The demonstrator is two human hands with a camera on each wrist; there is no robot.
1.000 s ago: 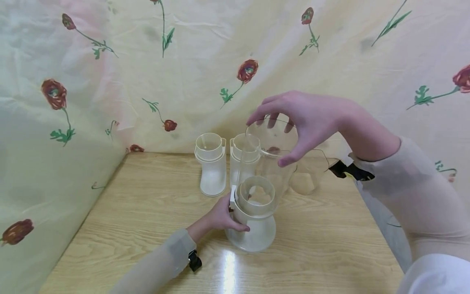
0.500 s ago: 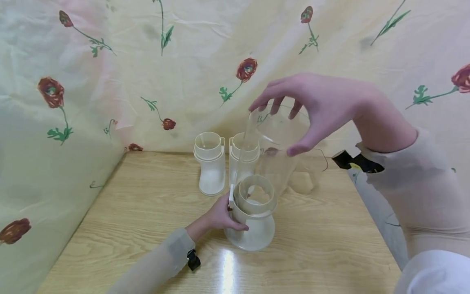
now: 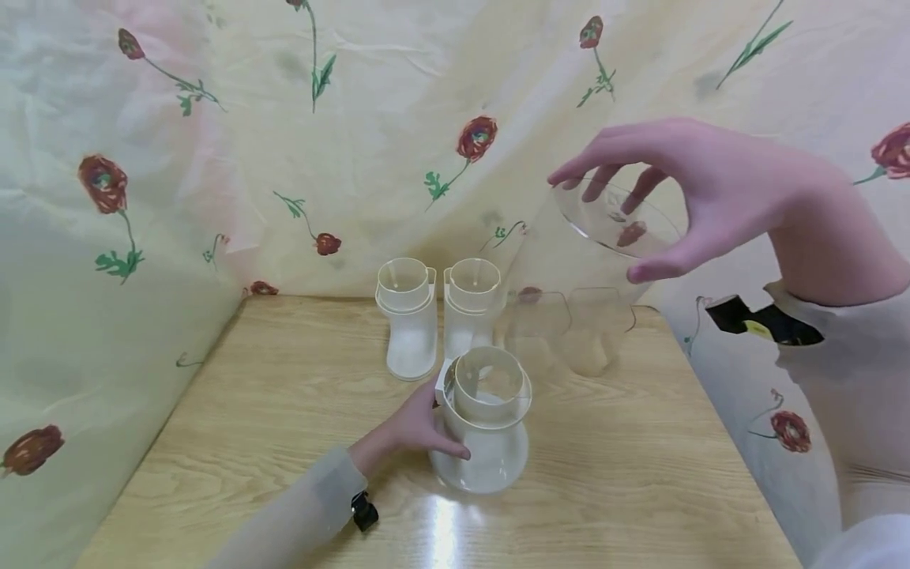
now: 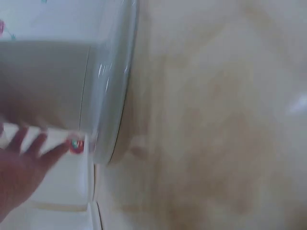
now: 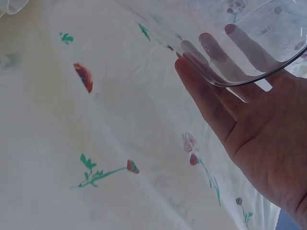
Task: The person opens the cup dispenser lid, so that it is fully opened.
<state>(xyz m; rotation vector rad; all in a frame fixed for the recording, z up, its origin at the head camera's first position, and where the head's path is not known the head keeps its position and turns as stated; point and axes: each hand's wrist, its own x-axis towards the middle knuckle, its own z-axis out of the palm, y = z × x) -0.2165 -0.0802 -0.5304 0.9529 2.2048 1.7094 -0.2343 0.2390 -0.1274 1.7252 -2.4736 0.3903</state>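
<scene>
In the head view my left hand point(image 3: 419, 423) grips the side of a white flared stand point(image 3: 479, 462) with a ring-shaped top, its thumb across the front. The stand is upright on the wooden table. The left wrist view shows the stand's wide foot point(image 4: 115, 81) close up, with the fingers beside it. My right hand point(image 3: 711, 182) spans the wide round end of a clear tapered container point(image 3: 540, 245), thumb and fingers spread on its rim. That container hangs tilted in the air, right of and above the stand. In the right wrist view its rim point(image 5: 259, 77) crosses the palm.
Two more white stands point(image 3: 412, 340) are side by side at the back of the table point(image 3: 284, 395). Behind the held container, thin outlines of other clear vessels point(image 3: 593, 348) show. A flower-patterned cloth point(image 3: 384, 158) hangs along the back and sides.
My right hand has lifted the clear container up and to the right, off the stand. My left hand still holds the stand, which has shifted slightly.
</scene>
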